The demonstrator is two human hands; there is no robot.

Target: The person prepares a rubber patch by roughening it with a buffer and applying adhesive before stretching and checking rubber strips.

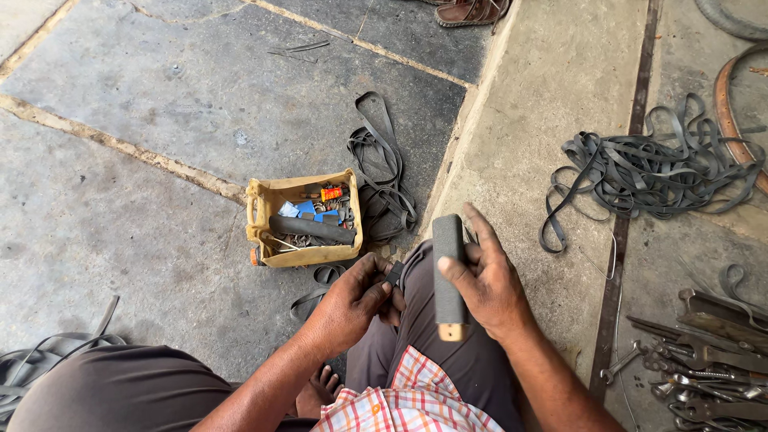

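Note:
My right hand (486, 280) grips a long grey abrasive block (447, 264) with a wooden end at the bottom, held upright over my lap. My left hand (352, 300) pinches a small dark piece of rubber (394, 274) right beside the block. Both hands hover above my knees in dark trousers. A little beyond the left hand stands a cut-open yellow plastic container (260, 210) with a dark tube, blue packets and small parts inside.
Black rubber strips (382, 180) lie by the container, and a bigger tangle of strips (648, 168) lies on the concrete at right. Wrenches and metal tools (704, 360) are piled at lower right. A sandal (470, 11) sits at the top edge. More rubber (48, 352) lies at lower left.

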